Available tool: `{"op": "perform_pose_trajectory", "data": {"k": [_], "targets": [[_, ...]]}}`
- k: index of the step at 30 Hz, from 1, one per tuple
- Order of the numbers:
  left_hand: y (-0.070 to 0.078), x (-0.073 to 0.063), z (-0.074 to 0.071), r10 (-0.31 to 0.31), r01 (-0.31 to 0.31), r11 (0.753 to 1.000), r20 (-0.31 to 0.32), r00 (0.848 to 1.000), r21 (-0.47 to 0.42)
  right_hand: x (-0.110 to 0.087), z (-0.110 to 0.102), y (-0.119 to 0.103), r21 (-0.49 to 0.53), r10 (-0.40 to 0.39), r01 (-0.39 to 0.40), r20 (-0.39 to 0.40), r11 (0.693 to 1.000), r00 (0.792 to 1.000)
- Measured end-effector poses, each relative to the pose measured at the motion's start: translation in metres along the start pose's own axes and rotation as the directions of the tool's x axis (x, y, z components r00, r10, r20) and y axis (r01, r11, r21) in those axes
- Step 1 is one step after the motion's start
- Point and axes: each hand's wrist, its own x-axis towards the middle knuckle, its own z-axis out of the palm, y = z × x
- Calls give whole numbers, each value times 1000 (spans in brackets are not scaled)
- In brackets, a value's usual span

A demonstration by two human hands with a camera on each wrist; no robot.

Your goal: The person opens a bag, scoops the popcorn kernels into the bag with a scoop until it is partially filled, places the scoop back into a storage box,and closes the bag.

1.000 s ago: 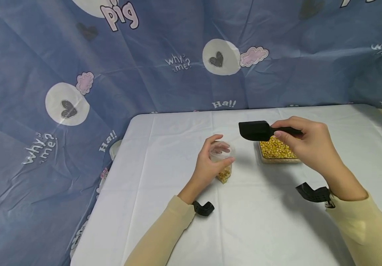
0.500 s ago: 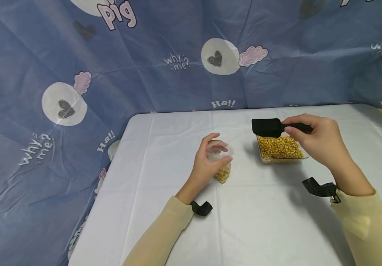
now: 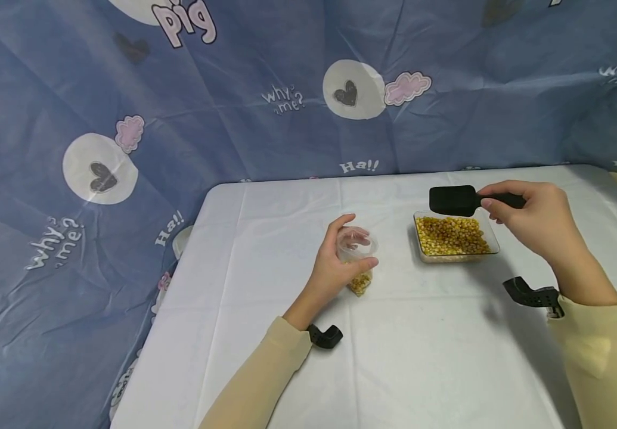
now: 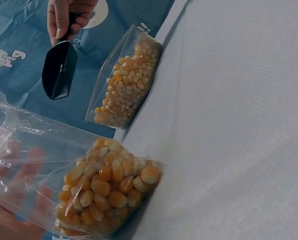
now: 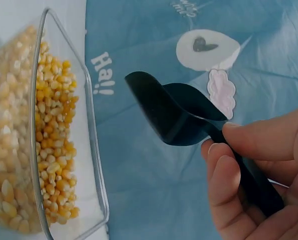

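My left hand [image 3: 331, 268] holds a clear plastic bag [image 3: 360, 282] upright on the table, thumb and fingers curved around its open mouth. Yellow corn kernels fill the bottom of this bag [image 4: 106, 187] in the left wrist view. With thumb and fingers my right hand [image 3: 544, 226] grips a black scoop [image 3: 453, 201] by its handle. The scoop is held in the air over the back of a rectangular glass container [image 3: 450, 258] full of corn. No kernels show in the part of the scoop's bowl [image 4: 59, 70] visible from the left wrist.
A white cloth [image 3: 281, 238] covers the table. Behind it and along the left side hangs a blue printed curtain [image 3: 265, 137]. The container's raised glass rim [image 5: 93, 132] surrounds the corn, and the bag stands to its left.
My right hand has carried the scoop to the right and slightly back, from left of the container to above it, uncovering more corn. The left hand and bag have barely moved.
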Motion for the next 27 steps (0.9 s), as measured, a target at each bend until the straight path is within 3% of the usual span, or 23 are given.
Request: {"op": "perform_pose_trajectory", "data": {"k": [10,27], "targets": [[-1,0,1,-1,1,1000,10,1000,10,1,-8,5,-62,57,-53,55,997,997],[-3,-1,4,-19,19,1000,11,1000,5,6,-16,16,-216,61,-22,176,976,982]]}}
